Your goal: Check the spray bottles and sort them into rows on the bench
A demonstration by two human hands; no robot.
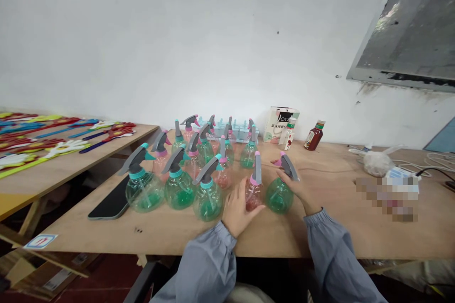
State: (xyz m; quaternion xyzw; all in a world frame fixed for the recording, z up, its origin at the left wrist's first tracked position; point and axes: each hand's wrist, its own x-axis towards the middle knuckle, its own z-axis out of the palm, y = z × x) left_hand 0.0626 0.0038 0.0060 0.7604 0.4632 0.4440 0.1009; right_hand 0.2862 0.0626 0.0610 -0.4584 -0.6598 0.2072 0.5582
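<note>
My left hand [237,209] curves round the left side of a pink spray bottle [254,195], its thumb across the front. Just to the right, my right hand [297,188] grips the grey trigger head of a green spray bottle [279,195] with a pink collar. Both bottles stand upright on the wooden table, side by side. Three green bottles with teal collars, one of them a green spray bottle [208,200], stand in a front row to the left. Behind them are several more pink and green spray bottles, partly hidden by one another.
A dark phone [109,201] lies at the left. Along the wall stand a light-blue rack [241,131], a printed box [276,125] and a brown bottle [314,135]. Cables and a plastic bag [377,164] lie at right. Colourful hand-shaped items [67,147] cover the neighbouring table.
</note>
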